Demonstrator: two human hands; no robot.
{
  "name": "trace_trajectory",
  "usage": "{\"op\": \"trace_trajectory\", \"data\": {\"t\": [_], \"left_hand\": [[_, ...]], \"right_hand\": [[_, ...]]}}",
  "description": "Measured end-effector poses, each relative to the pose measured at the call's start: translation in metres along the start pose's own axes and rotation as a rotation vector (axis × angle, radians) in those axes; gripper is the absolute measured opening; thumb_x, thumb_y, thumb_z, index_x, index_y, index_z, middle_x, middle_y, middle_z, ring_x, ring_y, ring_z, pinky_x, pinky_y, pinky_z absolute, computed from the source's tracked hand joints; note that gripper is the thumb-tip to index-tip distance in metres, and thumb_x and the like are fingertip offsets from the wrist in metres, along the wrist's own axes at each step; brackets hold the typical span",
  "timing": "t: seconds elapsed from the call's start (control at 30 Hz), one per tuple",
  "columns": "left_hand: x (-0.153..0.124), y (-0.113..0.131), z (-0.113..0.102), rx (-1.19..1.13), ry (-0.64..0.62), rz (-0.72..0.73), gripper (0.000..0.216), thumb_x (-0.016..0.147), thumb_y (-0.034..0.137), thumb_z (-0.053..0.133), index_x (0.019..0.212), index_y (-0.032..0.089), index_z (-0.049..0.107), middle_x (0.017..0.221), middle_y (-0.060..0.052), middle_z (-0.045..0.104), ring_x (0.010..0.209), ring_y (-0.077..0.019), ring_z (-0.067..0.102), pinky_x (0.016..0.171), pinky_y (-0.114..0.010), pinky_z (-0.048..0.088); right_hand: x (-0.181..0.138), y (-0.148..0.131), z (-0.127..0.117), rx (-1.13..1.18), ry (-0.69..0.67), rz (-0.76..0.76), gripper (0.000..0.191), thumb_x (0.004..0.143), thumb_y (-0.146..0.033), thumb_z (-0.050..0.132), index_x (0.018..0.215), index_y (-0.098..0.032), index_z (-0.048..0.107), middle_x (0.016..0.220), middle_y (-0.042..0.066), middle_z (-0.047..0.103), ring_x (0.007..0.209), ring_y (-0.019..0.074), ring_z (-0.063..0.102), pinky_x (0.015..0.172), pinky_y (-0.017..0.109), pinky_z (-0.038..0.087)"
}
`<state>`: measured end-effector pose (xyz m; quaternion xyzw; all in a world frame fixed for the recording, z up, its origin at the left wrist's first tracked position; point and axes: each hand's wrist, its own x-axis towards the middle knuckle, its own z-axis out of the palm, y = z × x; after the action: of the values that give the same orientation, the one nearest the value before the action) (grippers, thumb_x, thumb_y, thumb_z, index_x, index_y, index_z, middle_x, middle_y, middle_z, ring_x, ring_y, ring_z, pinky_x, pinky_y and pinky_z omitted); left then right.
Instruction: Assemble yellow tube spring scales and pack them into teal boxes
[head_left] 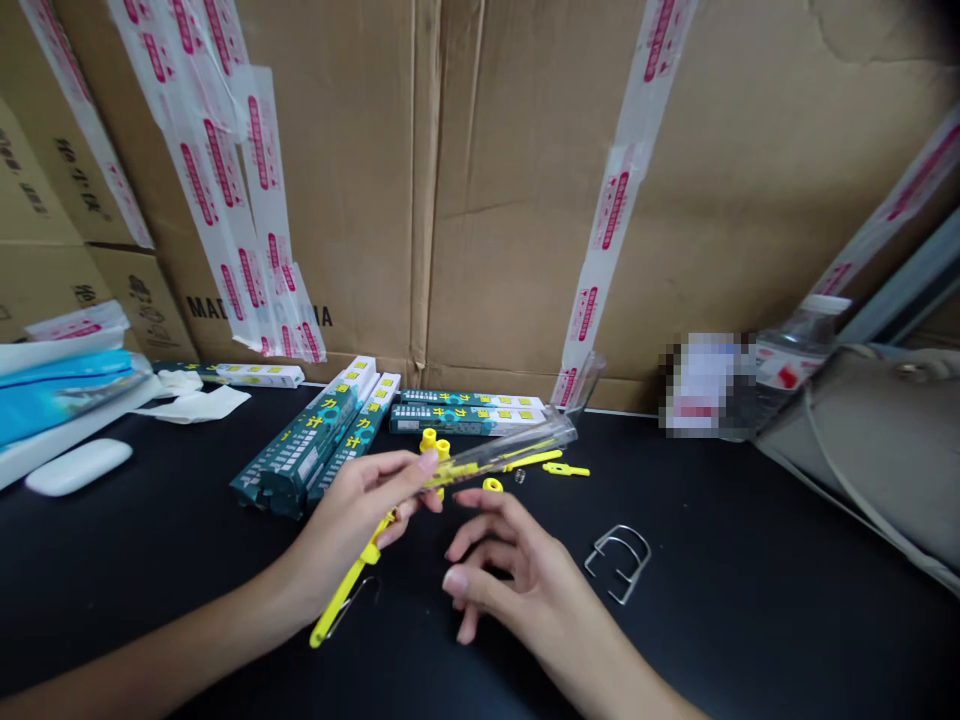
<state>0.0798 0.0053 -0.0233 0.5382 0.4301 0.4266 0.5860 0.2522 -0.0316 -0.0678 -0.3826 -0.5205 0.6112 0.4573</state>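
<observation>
My left hand (352, 505) is closed around a clear-tubed spring scale (510, 450), with the tube pointing up and to the right. From the lower side of that hand a yellow rod (346, 590) sticks out, with a thin metal hook beside it. My right hand (517, 565) hovers just right of it, fingers apart and curled, holding nothing. Beyond the hands lie yellow caps (428, 438), a yellow ring (492, 485), a small spring (520, 476) and a flat yellow piece (567, 469). Bent metal wire loops (636, 572) rest on the right. Another clear tube (587, 388) shows behind the scale.
Dark green printed boxes (307, 440) lie at centre left, more boxes (465, 418) behind. A cardboard wall (517, 200) closes off the back. On the right are a plastic bottle (802, 350) and a grey bag (877, 440); on the left, a white mouse (80, 467), tissues (206, 406) and a blue package (67, 385).
</observation>
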Motion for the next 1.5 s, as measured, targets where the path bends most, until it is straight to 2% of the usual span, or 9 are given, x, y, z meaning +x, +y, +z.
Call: {"op": "trace_trajectory", "data": {"t": [0.17, 0.3, 0.6, 0.73, 0.87, 1.17, 1.27, 1.37, 1.5], "left_hand": [[0.0, 0.005, 0.006, -0.265, 0.037, 0.018, 0.041, 0.077, 0.047, 0.077, 0.066, 0.015, 0.054, 0.057, 0.004, 0.05, 0.043, -0.0041, 0.032, 0.038, -0.016, 0.02], [0.002, 0.006, 0.021, -0.362, 0.065, 0.027, 0.036, 0.08, 0.045, 0.074, 0.073, 0.014, 0.057, 0.057, 0.005, 0.047, 0.045, -0.005, 0.033, 0.04, -0.015, 0.025], [0.015, 0.013, 0.048, -0.536, 0.156, 0.154, 0.032, 0.085, 0.041, 0.071, 0.077, 0.015, 0.055, 0.057, 0.005, 0.045, 0.047, -0.006, 0.034, 0.043, -0.015, 0.03], [0.014, 0.015, 0.047, -0.59, 0.18, 0.173, 0.026, 0.088, 0.03, 0.069, 0.076, 0.016, 0.052, 0.062, 0.003, 0.05, 0.052, -0.0076, 0.039, 0.046, -0.016, 0.036], [0.014, 0.016, 0.043, -0.609, 0.195, 0.154, 0.016, 0.099, 0.02, 0.05, 0.085, 0.014, 0.056, 0.069, -0.001, 0.055, 0.058, -0.0102, 0.047, 0.053, -0.018, 0.042], [0.009, 0.018, 0.048, -0.636, 0.199, 0.119, 0.024, 0.102, 0.02, 0.042, 0.086, 0.014, 0.058, 0.068, -0.003, 0.057, 0.061, -0.0131, 0.054, 0.058, -0.021, 0.048], [0.003, 0.011, 0.048, -0.558, 0.144, 0.096, 0.02, 0.103, 0.026, 0.043, 0.092, 0.016, 0.057, 0.069, -0.001, 0.057, 0.054, -0.0113, 0.051, 0.049, -0.019, 0.047], [-0.003, -0.002, 0.049, -0.388, 0.003, 0.033, 0.031, 0.095, 0.052, 0.054, 0.1, 0.021, 0.054, 0.078, 0.0, 0.06, 0.043, -0.0085, 0.043, 0.033, -0.017, 0.035], [-0.008, -0.015, 0.051, -0.263, -0.006, 0.073, 0.049, 0.084, 0.064, 0.064, 0.099, 0.017, 0.057, 0.076, 0.001, 0.061, 0.051, -0.0064, 0.044, 0.043, -0.015, 0.04]], "right_hand": [[-0.004, -0.008, 0.002, -0.365, -0.104, -0.028, 0.04, 0.077, -0.052, 0.078, 0.093, -0.016, 0.074, 0.09, 0.003, 0.06, 0.059, 0.0107, 0.058, 0.054, 0.025, 0.052], [-0.007, -0.015, 0.004, -0.532, -0.149, -0.11, 0.041, 0.076, -0.052, 0.079, 0.097, -0.016, 0.078, 0.094, 0.005, 0.064, 0.069, 0.0135, 0.057, 0.064, 0.027, 0.049], [-0.01, -0.019, 0.005, -0.53, -0.165, -0.125, 0.043, 0.075, -0.056, 0.078, 0.093, -0.018, 0.078, 0.095, 0.006, 0.064, 0.073, 0.0166, 0.058, 0.065, 0.028, 0.048], [-0.011, -0.019, 0.004, -0.526, -0.17, -0.167, 0.038, 0.083, -0.055, 0.071, 0.085, -0.018, 0.08, 0.092, 0.006, 0.063, 0.08, 0.0185, 0.062, 0.071, 0.029, 0.049], [-0.012, -0.019, 0.003, -0.527, -0.175, -0.162, 0.038, 0.086, -0.055, 0.068, 0.085, -0.019, 0.08, 0.092, 0.005, 0.062, 0.083, 0.0194, 0.063, 0.072, 0.029, 0.049], [-0.01, -0.014, 0.0, -0.519, -0.113, -0.178, 0.037, 0.093, -0.053, 0.06, 0.084, -0.019, 0.071, 0.081, 0.002, 0.059, 0.07, 0.0155, 0.057, 0.062, 0.026, 0.045], [-0.01, -0.009, -0.001, -0.442, -0.115, -0.139, 0.04, 0.098, -0.053, 0.05, 0.086, -0.019, 0.066, 0.076, 0.001, 0.062, 0.058, 0.0119, 0.053, 0.054, 0.023, 0.042], [-0.01, -0.005, -0.002, -0.379, -0.079, -0.11, 0.044, 0.101, -0.054, 0.042, 0.086, -0.018, 0.062, 0.072, 0.0, 0.062, 0.052, 0.0104, 0.05, 0.052, 0.023, 0.041], [-0.008, -0.002, -0.006, -0.359, -0.022, -0.112, 0.047, 0.099, -0.057, 0.043, 0.083, -0.018, 0.062, 0.066, -0.001, 0.056, 0.051, 0.0111, 0.048, 0.05, 0.023, 0.04]]}}
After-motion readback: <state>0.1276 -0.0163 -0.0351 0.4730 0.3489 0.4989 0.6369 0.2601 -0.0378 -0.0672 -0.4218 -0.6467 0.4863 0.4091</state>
